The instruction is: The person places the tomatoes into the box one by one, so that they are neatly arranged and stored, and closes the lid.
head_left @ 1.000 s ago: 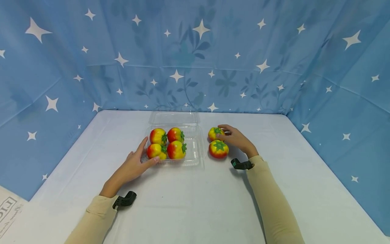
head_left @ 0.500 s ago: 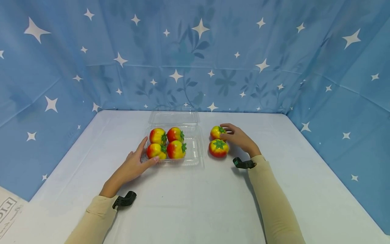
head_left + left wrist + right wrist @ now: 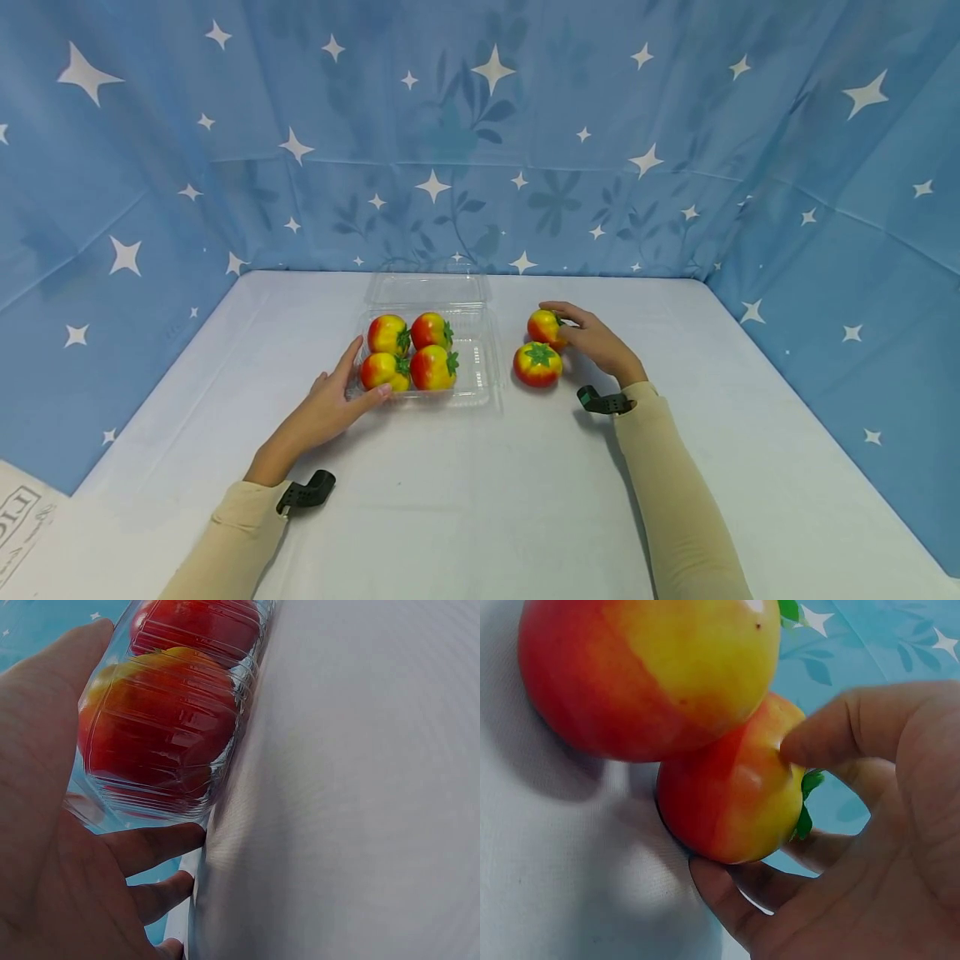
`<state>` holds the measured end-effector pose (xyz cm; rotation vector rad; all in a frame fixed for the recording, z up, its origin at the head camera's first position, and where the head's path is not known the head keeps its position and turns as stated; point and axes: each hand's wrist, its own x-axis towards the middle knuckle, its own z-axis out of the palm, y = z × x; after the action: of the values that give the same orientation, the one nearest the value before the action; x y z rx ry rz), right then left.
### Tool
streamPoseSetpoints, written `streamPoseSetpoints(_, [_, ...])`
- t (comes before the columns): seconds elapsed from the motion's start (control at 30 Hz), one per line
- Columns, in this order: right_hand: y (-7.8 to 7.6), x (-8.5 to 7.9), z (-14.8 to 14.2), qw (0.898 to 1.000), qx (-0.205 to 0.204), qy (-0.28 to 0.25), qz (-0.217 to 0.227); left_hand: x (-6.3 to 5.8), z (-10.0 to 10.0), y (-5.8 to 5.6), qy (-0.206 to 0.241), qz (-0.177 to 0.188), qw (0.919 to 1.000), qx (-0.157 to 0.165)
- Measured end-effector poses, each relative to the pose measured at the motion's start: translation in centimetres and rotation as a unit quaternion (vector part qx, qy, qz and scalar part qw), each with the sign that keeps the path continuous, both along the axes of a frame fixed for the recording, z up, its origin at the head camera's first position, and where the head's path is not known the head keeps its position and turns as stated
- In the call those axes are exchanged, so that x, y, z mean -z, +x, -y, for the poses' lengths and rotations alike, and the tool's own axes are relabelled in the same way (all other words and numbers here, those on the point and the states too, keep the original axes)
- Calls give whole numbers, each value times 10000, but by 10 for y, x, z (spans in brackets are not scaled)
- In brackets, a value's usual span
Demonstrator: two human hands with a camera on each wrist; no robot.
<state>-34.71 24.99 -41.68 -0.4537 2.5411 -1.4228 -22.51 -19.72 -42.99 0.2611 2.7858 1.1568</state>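
My left hand (image 3: 326,412) rests at the near left corner of a clear plastic clamshell box (image 3: 474,371), its thumb along the front rim. In the left wrist view the extended fingers touch the lower edge of the box's ribbed wall (image 3: 161,799). Several red-and-yellow tomatoes (image 3: 433,368) with green leafy tops lie inside, toward the left. Right of the box, my right hand (image 3: 600,346) grips the rear loose tomato (image 3: 542,327) between thumb and fingers. That tomato (image 3: 727,799) lies on its side on the table, leaves turned toward the palm. Close in front sits another tomato (image 3: 537,365), leaves up.
The box's transparent lid (image 3: 429,289) lies folded back behind it. A white cloth covers the table (image 3: 450,500). Blue star-patterned curtains (image 3: 480,150) stand along the back and sides. Printed lettering (image 3: 18,508) shows at the lower left edge.
The right hand has shifted slightly right, and the rear tomato has moved right with it, tipping so its leaves face the hand. The left hand and the box have stayed in place.
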Motion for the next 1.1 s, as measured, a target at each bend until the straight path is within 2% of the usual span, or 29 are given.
streamPoseSetpoints(0.27, [-3,3,0,9997,144,-57,202,-2,-1,1,-2,39,10000,-9])
streamPoseSetpoints(0.57, [-3,1,2,9993,334,37,179,-3,-1,3,75,-1,10000,35])
streamPoseSetpoints(0.8, [-2,1,3,9985,547,-9,-42,-3,-2,6,160,-150,9997,56])
streamPoseSetpoints(1.1, [-1,-12,5,9933,949,-378,-544,-2,-1,2,39,16,10000,26])
